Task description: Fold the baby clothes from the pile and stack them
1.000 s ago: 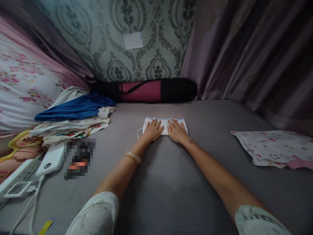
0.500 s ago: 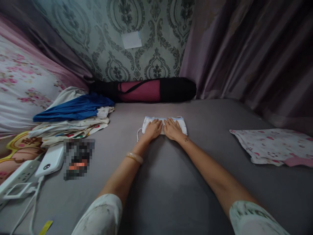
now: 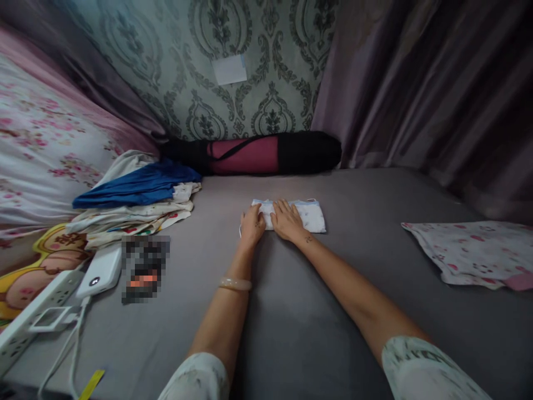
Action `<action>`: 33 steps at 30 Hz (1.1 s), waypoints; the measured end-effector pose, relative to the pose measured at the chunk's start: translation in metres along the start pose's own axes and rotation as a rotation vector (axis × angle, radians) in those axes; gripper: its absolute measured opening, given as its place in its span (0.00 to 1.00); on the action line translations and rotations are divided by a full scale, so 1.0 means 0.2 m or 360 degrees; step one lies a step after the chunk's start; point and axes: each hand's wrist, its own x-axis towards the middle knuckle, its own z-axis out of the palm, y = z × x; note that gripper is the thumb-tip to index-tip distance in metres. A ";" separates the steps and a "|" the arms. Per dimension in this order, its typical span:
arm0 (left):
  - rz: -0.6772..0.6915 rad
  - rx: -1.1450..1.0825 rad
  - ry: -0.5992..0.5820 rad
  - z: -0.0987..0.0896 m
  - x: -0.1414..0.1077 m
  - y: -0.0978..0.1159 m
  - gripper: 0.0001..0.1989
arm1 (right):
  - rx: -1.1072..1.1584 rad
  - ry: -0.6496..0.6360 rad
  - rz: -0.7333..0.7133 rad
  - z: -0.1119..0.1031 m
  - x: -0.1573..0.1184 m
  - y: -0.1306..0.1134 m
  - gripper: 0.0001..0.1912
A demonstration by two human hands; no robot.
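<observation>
A small folded white cloth (image 3: pixel 311 216) with a faint print, a blue upper edge and thin white strings lies on the grey bed sheet (image 3: pixel 291 311). My left hand (image 3: pixel 252 224) is at its left end, fingers bent around that edge and thumb on the cloth. My right hand (image 3: pixel 288 219) lies flat across the cloth's middle, fingers outstretched and pressing on it. Both hands hide part of the cloth. A pale bangle (image 3: pixel 235 284) circles my left forearm.
Left are crumpled clothes (image 3: pixel 137 186), a white power bank (image 3: pixel 100 271), a power strip (image 3: pixel 39 314) with cables, and a blurred-out dark object (image 3: pixel 145 269). A black and pink long bag (image 3: pixel 250 154) lies by the wall. A floral cloth (image 3: pixel 470 250) lies right.
My left hand has shifted from lying flat on the cloth to its left edge, with fingers bent. My right hand stays flat on the cloth. The view has turned slightly left.
</observation>
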 end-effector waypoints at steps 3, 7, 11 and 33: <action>-0.0035 -0.0069 0.0051 0.01 0.01 -0.01 0.20 | -0.0007 -0.0061 0.0029 0.00 0.02 -0.04 0.29; -0.0122 -0.0174 0.0075 0.00 0.02 -0.01 0.20 | -0.0007 -0.0004 0.0035 0.01 0.05 -0.08 0.29; -0.0182 -0.0266 0.0097 -0.01 0.03 -0.02 0.20 | -0.0028 -0.0063 0.0032 0.04 0.08 -0.13 0.28; -0.0319 -0.0639 0.0529 -0.07 0.07 -0.02 0.18 | -0.0041 -0.0125 -0.0204 0.03 0.12 -0.28 0.29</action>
